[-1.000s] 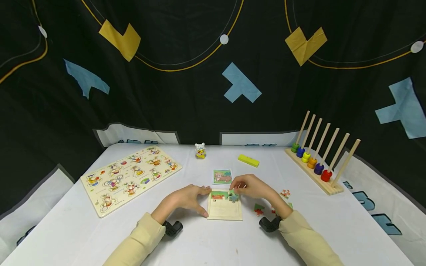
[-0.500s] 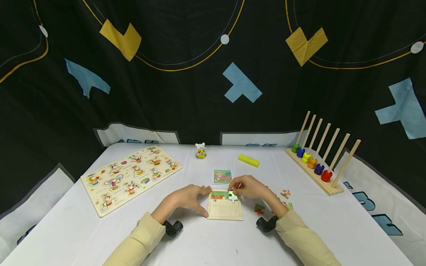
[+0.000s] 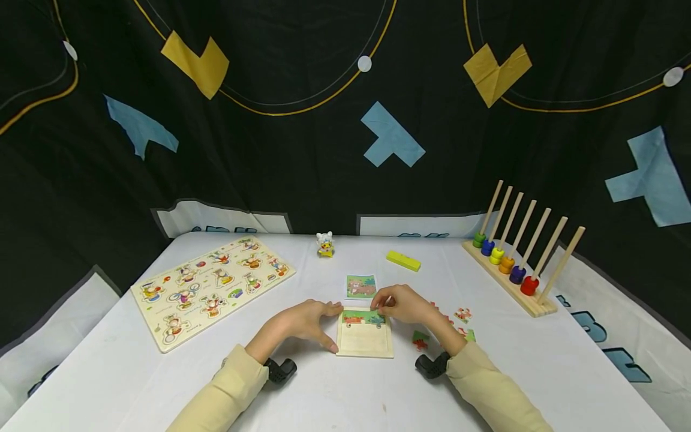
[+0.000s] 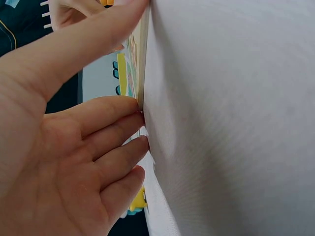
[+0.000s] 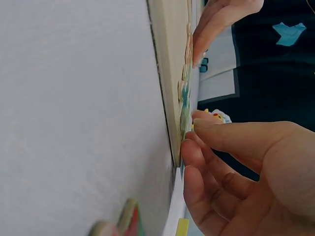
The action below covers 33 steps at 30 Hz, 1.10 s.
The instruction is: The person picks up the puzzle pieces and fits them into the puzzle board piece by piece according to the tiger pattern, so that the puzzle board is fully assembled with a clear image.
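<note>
Black cloth (image 3: 302,174) hangs behind a white table (image 3: 302,402). On it lies a wooden tray (image 3: 364,345), with joined puzzle pieces (image 3: 356,317) along its far side. The left hand (image 3: 305,321) spreads relaxed fingers and thumb against the tray's left edge. The right hand (image 3: 405,304) bends its fingers at the far right corner; whether they grip a piece, I cannot tell. Loose pieces (image 3: 420,340) lie to the right; a picture card (image 3: 360,287) sits just beyond the tray.
</note>
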Each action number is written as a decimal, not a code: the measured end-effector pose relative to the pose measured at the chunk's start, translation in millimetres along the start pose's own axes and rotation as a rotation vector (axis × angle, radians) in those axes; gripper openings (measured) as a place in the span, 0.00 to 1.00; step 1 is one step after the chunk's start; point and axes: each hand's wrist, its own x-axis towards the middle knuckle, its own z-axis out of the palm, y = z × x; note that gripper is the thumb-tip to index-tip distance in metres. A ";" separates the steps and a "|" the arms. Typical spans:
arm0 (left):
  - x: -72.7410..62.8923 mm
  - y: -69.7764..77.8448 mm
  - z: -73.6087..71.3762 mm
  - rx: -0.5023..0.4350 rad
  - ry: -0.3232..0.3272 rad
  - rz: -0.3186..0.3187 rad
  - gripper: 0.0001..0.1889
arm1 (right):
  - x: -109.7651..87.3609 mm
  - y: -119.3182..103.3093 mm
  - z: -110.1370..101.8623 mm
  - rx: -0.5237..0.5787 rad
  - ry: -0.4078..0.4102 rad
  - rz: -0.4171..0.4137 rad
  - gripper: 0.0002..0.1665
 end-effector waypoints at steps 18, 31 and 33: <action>-0.8 0.4 -1.2 0.011 0.000 0.004 0.47 | -7.0 -6.8 -1.1 -0.025 -0.012 -0.052 0.14; 1.0 -1.0 -0.4 0.004 0.001 0.004 0.47 | -3.5 -7.8 2.0 -0.065 0.013 -0.031 0.07; 0.9 -1.0 -0.2 0.002 0.001 0.008 0.47 | -3.9 -8.6 1.7 -0.058 0.008 -0.029 0.07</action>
